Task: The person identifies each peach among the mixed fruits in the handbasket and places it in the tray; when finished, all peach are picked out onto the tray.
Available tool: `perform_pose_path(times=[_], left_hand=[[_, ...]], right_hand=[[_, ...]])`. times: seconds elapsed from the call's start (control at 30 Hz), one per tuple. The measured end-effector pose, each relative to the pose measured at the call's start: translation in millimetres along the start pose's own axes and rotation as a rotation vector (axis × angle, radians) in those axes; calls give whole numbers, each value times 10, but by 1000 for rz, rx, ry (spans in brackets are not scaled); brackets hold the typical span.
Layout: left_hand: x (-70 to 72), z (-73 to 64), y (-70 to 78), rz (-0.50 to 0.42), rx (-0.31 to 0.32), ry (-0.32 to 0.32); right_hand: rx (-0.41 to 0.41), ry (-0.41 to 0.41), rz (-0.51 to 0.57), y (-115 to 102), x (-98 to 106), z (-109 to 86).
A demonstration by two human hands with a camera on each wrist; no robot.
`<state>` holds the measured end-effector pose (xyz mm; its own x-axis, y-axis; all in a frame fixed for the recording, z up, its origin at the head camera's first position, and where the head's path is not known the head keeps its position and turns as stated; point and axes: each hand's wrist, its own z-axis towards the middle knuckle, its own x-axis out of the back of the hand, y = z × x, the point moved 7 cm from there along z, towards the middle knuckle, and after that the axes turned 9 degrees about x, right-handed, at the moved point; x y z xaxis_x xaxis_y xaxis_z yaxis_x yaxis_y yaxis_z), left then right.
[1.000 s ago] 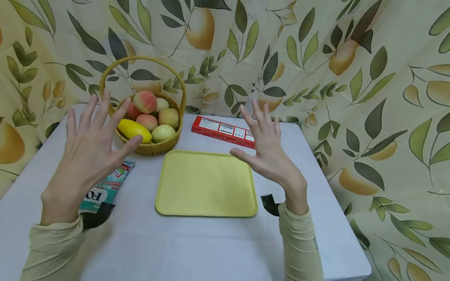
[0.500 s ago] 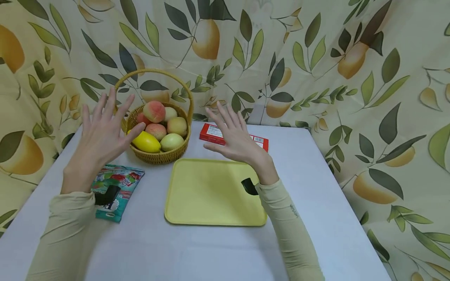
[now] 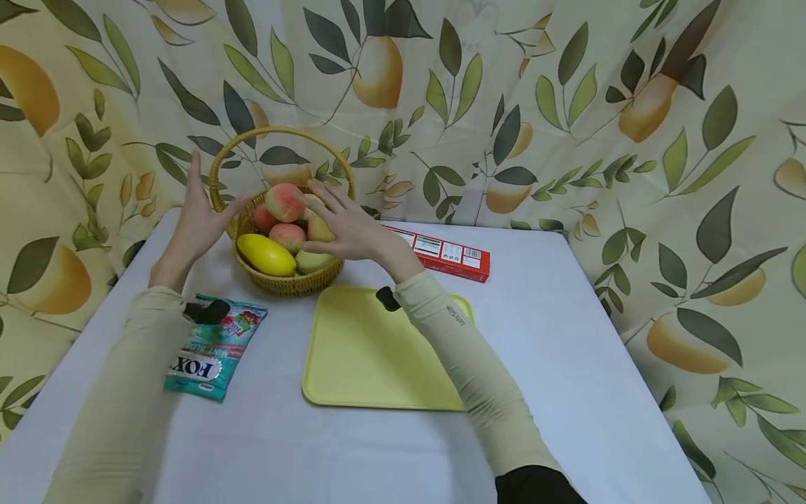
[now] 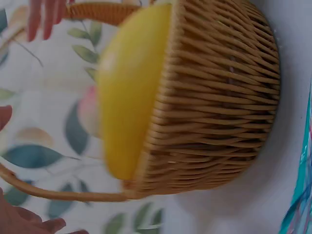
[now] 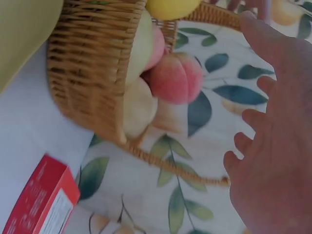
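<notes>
A wicker basket [image 3: 286,285] with a tall looped handle holds several fruits at the back left of the table. Among them are a long yellow fruit [image 3: 266,255], blushed peaches [image 3: 285,202] and pale green round fruits. My left hand [image 3: 198,227] is raised at the basket's left side, near the handle, fingers extended and thumb apart. Over the right part of the basket is my right hand [image 3: 352,225], its fingers spread, partly hiding the pale fruits. Both hands hold nothing; in the right wrist view a gap shows between my right hand [image 5: 285,131] and the peaches [image 5: 176,78].
A yellow tray [image 3: 362,371] lies mid-table, partly under my right forearm. Behind it rests a long red box [image 3: 453,257]. A teal candy bag [image 3: 210,350] lies at left, near my left sleeve. A fruit-and-leaf patterned cloth [image 3: 466,140] hangs behind the white table.
My right hand has swept left from above the red box and tray to the basket. My left hand has turned edge-on beside the handle. The view has shifted slightly.
</notes>
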<state>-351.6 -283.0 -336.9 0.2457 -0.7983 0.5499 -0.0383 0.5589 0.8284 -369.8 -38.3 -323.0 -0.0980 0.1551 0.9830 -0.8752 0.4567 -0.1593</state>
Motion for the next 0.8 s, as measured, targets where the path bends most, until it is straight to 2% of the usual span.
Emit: perform_pose_path(times=[0.07,0.13,0.2,0.3,0.43,0.6,0.8], left_hand=[[-46,111,-132,-106,38,-9],[-89,179,-253,-168,68,-23],[-121,208,-350,-189,93,-19],[-144,227,-423,-212,85,24],[-168,253,-425,-265,44,66],[-212,290,-375,-318,-3,66],[-253,343,-328,-363,-31,67]], right_hand=[[5,-24,-25,0,-33,141],[4,-40,-50,2,-69,268],[17,-51,-70,-6,-106,386],[21,-68,-86,-3,-172,539],[-6,-106,-65,53,-252,677],[-50,-110,-41,160,-279,800],[-88,-105,-17,281,-302,940]])
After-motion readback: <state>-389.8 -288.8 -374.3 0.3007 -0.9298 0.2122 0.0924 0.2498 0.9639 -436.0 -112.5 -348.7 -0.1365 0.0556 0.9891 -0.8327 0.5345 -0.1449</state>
